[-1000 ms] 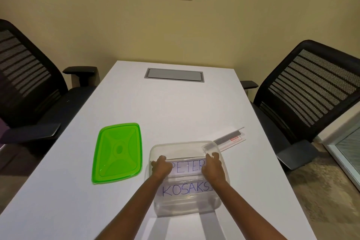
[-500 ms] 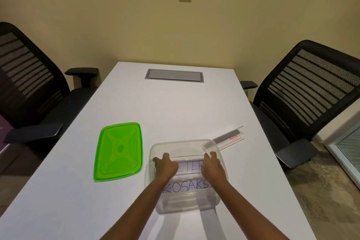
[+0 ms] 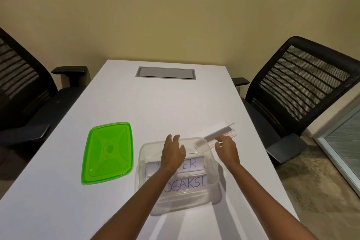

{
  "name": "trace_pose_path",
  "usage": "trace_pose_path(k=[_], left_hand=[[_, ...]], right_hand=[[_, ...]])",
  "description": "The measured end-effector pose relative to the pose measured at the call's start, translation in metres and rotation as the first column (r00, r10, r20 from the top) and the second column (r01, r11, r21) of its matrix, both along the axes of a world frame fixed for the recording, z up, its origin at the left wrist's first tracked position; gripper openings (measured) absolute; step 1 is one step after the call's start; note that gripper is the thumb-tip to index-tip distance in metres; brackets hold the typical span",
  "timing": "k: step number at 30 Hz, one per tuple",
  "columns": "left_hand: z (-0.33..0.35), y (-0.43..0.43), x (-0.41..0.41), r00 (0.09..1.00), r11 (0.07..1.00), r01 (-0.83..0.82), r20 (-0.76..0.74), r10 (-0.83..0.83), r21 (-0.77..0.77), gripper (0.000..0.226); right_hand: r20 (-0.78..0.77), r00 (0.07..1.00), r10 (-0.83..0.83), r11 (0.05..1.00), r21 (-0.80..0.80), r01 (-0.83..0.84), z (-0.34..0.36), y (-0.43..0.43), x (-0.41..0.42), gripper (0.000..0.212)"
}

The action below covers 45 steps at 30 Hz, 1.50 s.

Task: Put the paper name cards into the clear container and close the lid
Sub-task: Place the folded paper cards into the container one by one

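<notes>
A clear container [image 3: 178, 173] sits on a white surface [image 3: 155, 107] with two handwritten name cards [image 3: 191, 173] inside. The left hand [image 3: 173, 152] hovers over it, fingers apart and empty. The right hand [image 3: 227, 149] reaches a clear card holder [image 3: 218, 135] at the far right corner, fingers loosely curled. The green lid [image 3: 108, 152] lies to the left.

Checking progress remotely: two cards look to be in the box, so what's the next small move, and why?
Probably close the right hand on the clear card holder leaning over the clear container's far right corner. Its fingers are already at it, while the left hand hovers open over the two name cards inside. The green lid lies aside, for later.
</notes>
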<state>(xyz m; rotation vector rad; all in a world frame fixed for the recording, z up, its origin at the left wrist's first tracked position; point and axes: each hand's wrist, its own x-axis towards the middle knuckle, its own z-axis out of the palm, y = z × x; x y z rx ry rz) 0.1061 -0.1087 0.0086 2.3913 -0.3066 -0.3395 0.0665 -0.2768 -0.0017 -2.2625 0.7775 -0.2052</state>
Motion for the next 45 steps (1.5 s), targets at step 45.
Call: trace_pose_path(k=[45], left_hand=[[0.012, -0.073, 0.068, 0.988, 0.959, -0.132, -0.117, 0.105, -0.251, 0.047]], right_hand=[[0.205, 0.979, 0.012, 0.876, 0.47, -0.108, 0.038, -0.05, 0.044, 0.041]])
